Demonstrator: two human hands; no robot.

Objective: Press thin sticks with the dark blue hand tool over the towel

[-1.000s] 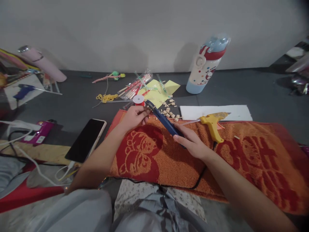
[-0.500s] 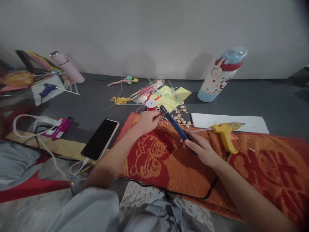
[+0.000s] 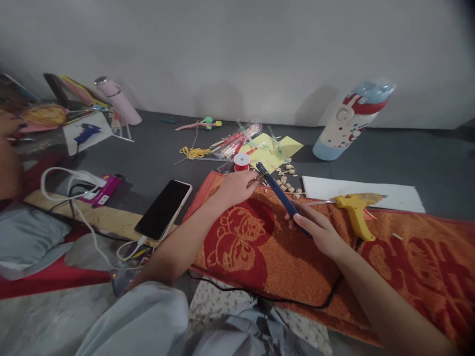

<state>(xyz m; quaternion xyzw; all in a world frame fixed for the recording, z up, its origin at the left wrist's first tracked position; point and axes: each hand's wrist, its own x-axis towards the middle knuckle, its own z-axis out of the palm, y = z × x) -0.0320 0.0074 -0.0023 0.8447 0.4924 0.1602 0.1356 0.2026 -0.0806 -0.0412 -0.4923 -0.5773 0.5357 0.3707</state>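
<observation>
My right hand [image 3: 315, 225] is closed around the lower end of a long dark-blue hand tool [image 3: 284, 198], its exact kind unclear. The tool slants up and left, its dark narrow tip close to my left hand [image 3: 239, 187]. There the fingers of my left hand pinch a thin light stick [image 3: 262, 175] against the tip. Both hands are above an orange and red towel [image 3: 237, 247]. Small cut pieces of wood [image 3: 287, 185] are scattered just beyond the tool. A spool of red thread [image 3: 242, 162] stands behind my left hand.
A yellow glue gun [image 3: 355, 210] lies on the towel, by a white board [image 3: 371, 190]. Farther back are yellow paper [image 3: 269, 153], packaged sticks [image 3: 241, 137] and a tilted-looking bottle [image 3: 351, 121]. At left lie a phone [image 3: 163, 210] and purple power strip [image 3: 104, 190]; another person's arm [image 3: 9, 153] shows.
The view has swung slightly left, so everything sits farther right in the picture. Both hands keep nearly the same pose around the blue tool. Another person's hand appears at the left edge.
</observation>
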